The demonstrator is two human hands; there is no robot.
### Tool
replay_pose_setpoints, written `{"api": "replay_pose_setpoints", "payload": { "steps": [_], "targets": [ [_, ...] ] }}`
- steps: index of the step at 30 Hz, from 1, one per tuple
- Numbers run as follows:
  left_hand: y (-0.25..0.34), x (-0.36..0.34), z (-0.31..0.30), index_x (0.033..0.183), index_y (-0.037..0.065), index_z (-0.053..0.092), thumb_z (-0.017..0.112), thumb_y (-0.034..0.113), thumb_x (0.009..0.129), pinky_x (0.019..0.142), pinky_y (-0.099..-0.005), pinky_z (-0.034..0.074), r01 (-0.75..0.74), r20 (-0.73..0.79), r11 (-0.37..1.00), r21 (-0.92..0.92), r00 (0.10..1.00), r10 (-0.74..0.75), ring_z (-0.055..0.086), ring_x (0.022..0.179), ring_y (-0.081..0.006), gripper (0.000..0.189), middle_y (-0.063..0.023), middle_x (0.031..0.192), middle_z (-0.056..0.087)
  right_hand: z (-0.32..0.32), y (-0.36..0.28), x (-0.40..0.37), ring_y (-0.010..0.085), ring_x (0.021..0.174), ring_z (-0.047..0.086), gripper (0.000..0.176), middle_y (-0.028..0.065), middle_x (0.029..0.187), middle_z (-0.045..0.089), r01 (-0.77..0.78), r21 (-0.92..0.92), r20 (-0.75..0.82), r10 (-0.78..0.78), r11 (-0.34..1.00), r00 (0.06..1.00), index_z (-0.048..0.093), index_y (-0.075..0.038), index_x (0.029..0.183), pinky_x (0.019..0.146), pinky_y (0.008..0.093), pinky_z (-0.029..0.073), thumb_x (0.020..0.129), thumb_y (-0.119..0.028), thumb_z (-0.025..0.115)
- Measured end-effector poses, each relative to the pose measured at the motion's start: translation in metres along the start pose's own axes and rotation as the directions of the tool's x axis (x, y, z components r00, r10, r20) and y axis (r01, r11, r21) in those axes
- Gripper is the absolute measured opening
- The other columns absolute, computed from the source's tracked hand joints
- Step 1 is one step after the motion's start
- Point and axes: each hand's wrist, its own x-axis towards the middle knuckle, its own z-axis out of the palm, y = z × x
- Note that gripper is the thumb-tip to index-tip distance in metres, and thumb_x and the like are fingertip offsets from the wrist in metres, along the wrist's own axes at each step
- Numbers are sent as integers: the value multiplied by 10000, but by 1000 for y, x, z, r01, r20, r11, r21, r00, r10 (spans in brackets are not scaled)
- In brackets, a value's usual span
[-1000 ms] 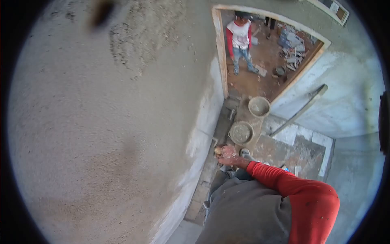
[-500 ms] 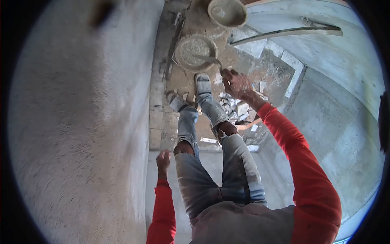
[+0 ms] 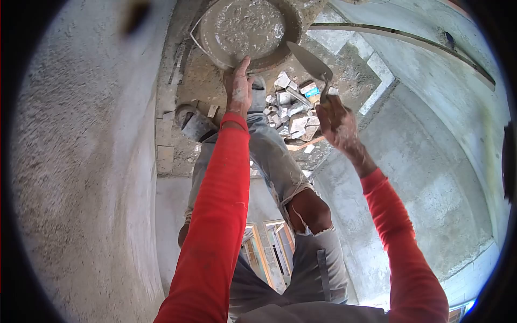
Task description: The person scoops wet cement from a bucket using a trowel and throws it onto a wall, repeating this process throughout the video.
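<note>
A round basin of wet grey mortar, with a thin wire handle, is at the top of the view. At its near rim is my left hand, thumb along the edge, the other fingers mostly hidden under or behind the side. My right hand is wrapped round the handle of a pointing trowel. The trowel's blade points up and left, its tip close to the basin's right rim. Some mortar is smeared on both hands.
Broken tile and rubble lie in a heap below the trowel. My shoe stands on the dirty floor near the basin. A rough plastered wall rises on the left, a grey wall on the right. A long strip crosses the upper right.
My body has bent lower, so the basin looks larger and nearer. My left hand has moved up from beside my leg to the rim. The trowel has come away from over the mortar.
</note>
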Motion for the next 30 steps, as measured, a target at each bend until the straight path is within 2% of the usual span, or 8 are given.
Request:
{"api": "replay_pose_setpoints", "payload": {
  "steps": [5, 13, 17, 18, 20, 21, 24, 30],
  "targets": [
    [1, 2, 10, 1430, 139, 536, 757, -10, 805, 1109, -699, 361, -86, -151, 993, -87, 986, 72, 559, 1303, -300, 679, -43, 1378, 599, 1, 3, -37, 431, 748, 721, 243, 169, 847, 724, -265, 37, -41, 267, 963, 963, 582, -29, 1161, 628, 461, 550, 995, -158, 704],
    [65, -76, -17, 1411, 79, 477, 705, 34, 766, 936, -571, 501, -54, -153, 972, 229, 984, 91, 580, 1217, -319, 686, -128, 1346, 586, -45, -25, 57, 297, 643, 706, 144, 82, 823, 720, 179, -442, 67, -167, 879, 984, 679, -140, 1050, 561, 431, 562, 915, -158, 724],
    [85, -176, -37, 1376, 32, 536, 701, 43, 760, 950, -593, 540, -91, -166, 920, 381, 972, 165, 630, 1177, -318, 638, -132, 1293, 624, 18, -11, 92, 264, 1174, 683, 231, 59, 1204, 710, 578, -579, 162, -614, 575, 773, 737, -248, 1091, 901, 465, 567, 883, -345, 767],
    [93, -203, -39, 1343, 2, 563, 682, 35, 763, 947, -506, 533, -122, -175, 919, 374, 964, 199, 639, 1121, -290, 593, -127, 1239, 642, 60, -3, 82, 281, 1147, 681, 190, 53, 1172, 699, 470, 8, 173, -464, 883, 869, 740, -242, 1080, 871, 458, 566, 908, -322, 750],
    [110, -260, -47, 1278, -60, 617, 643, 19, 770, 941, -332, 518, -184, -193, 916, 356, 945, 265, 657, 1009, -235, 515, -116, 1130, 680, 73, -47, 56, 279, 1136, 678, 204, 43, 1168, 695, 576, 138, 281, -590, 806, 757, 734, -216, 1150, 843, 449, 564, 959, -286, 716],
    [121, -287, -54, 1288, -57, 621, 642, 20, 769, 939, -335, 516, -180, -208, 909, 376, 939, 273, 653, 1013, -227, 525, -116, 1137, 683, 63, -71, 32, 260, 1151, 677, 259, 40, 1195, 700, 838, -322, 391, -744, 441, 542, 723, -196, 1231, 846, 448, 562, 986, -274, 698],
    [160, -381, -63, 1314, -46, 630, 647, 29, 768, 887, -324, 516, -106, -280, 896, 432, 929, 244, 638, 998, -187, 551, -94, 1151, 689, 11, -166, -66, 322, 1217, 650, 343, 97, 1245, 676, 215, 221, 542, -303, 951, 784, 718, -206, 1204, 946, 478, 552, 864, -245, 709],
    [202, -521, -135, 1348, 38, 621, 744, 87, 774, 711, -327, 569, -393, -50, 903, 172, 912, 406, 678, 942, -175, 590, -41, 1134, 697, -97, -362, -164, 172, 688, 687, 499, 159, 1022, 716, -541, 688, 687, -195, 483, 700, 553, -7, 1379, 560, 294, 556, 976, -252, 715]
  ]
}}
